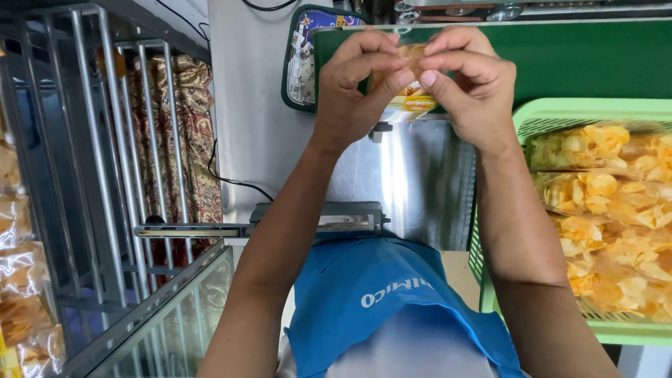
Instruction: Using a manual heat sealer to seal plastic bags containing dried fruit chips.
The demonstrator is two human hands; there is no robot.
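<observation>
Both hands are raised over a steel machine top (413, 175) and pinch the same small clear bag of yellow chips (414, 98) with a yellow and red label. My left hand (353, 87) grips its left side with thumb and fingers. The bag's right side is held by my right hand (472, 84). Most of the bag is hidden behind my fingers. A green conveyor surface (581, 59) lies just beyond the hands.
A light green basket (560, 115) at the right holds several bags of yellow chips (609, 203). A metal wire rack (91, 175) stands at the left with bagged snacks (21, 280) on it. A sealing bar (280, 224) sits near my blue apron (378, 301).
</observation>
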